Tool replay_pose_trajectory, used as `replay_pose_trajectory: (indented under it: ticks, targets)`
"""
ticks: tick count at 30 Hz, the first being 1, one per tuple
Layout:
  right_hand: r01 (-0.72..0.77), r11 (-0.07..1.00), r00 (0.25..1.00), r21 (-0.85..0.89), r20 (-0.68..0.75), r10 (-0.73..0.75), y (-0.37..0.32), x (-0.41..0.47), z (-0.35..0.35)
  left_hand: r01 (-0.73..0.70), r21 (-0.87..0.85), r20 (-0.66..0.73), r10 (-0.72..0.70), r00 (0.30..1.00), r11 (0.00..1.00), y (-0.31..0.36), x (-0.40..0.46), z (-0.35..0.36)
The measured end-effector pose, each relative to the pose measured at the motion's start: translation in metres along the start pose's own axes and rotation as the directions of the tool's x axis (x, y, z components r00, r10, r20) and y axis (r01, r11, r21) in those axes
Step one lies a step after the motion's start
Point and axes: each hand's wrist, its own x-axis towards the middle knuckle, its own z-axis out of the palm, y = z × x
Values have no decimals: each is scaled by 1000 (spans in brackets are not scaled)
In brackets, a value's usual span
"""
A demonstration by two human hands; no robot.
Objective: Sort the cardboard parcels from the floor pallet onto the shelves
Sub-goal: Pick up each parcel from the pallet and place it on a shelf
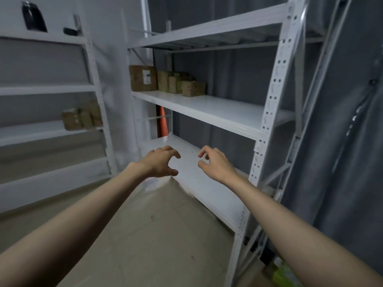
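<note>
Both your hands, left hand [160, 162] and right hand [214, 162], hang loosely curled, holding nothing, mid-frame over the lower shelf [209, 183]; parcels [165, 80] grouped upper-centre, probably sorted.

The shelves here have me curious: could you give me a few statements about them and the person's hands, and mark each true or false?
1. Both the left hand and the right hand hold nothing. True.
2. Cardboard parcels stand on the middle shelf of the right rack. True.
3. The left rack holds no parcels. False: a few stand on one of its shelves.
4. The orange cone stands on the top shelf. False: it stands low, behind the right rack.
</note>
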Motion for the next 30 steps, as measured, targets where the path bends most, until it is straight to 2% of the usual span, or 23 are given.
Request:
replay_pose_trajectory:
  ticks: [11,17,24,30]
  targets:
    - [-6,1000,1000,-25,24,7,-58,108,62,3,-28,3,-3,1000,1000,-129,62,-11]
    - [3,997,1000,-78,-3,-3,-43,198,59,-14,-48,-13,13,1000,999,-172,138,-16]
    - [13,998,997,-55,-78,-18,-13,333,48,-25,-5,-65,25,998,1000,-227,255,-50]
    - [-16,999,993,-46,-117,10,5,431,52,6,-134,-177,-30,984,991,-267,340,-61]
